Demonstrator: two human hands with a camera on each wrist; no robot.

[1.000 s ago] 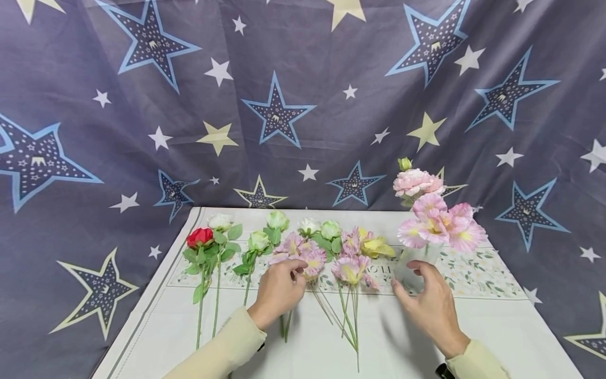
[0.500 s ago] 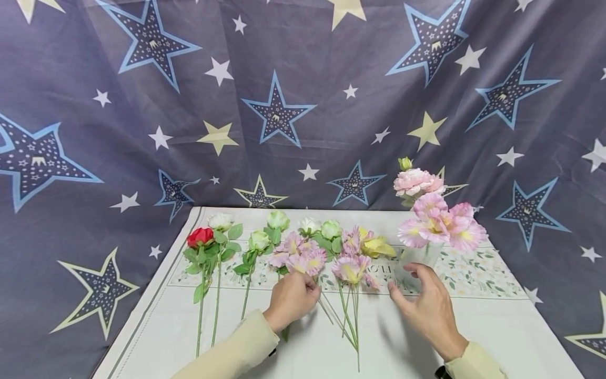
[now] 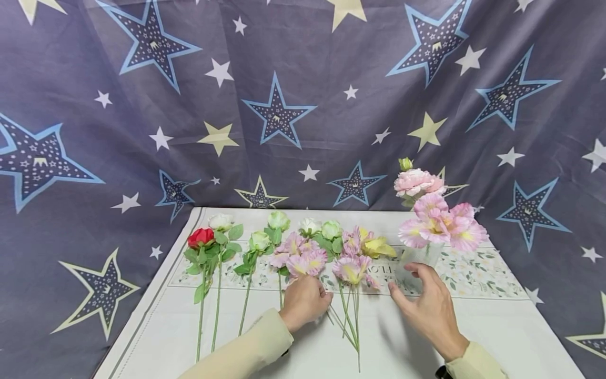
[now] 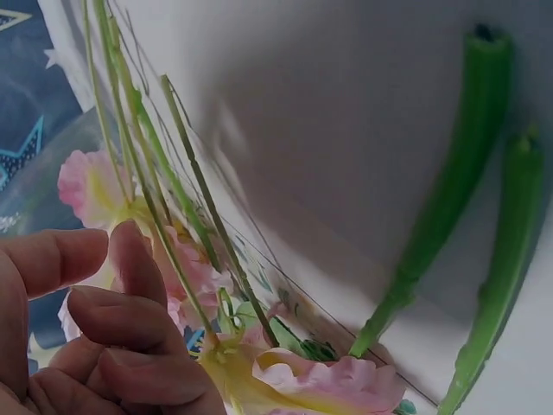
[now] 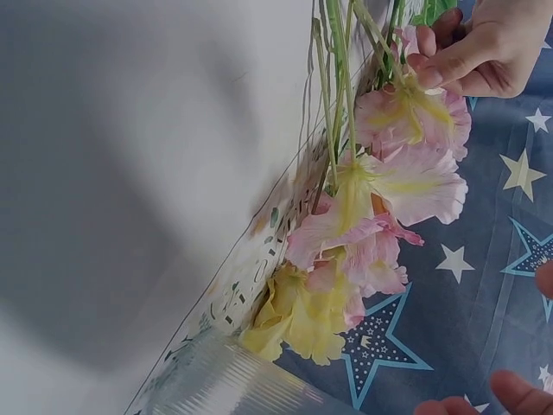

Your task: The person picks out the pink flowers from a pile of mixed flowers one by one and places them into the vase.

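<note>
Closer to the clear, ribbed, glass-like vase (image 5: 233, 380), the left hand (image 3: 305, 302) has been brought since the earlier frame, while the right hand (image 3: 428, 308) is held wide just in front, perhaps for steadying. Left of the vase, a ruffled, pink-and-yellow, fabric-like flower (image 3: 307, 261) is laid just beyond the curled left hand, whose pinch, if any, cannot be told; smooth green stems (image 4: 464, 151) are laid nearer than the vase, seemingly for easy reach.
</note>
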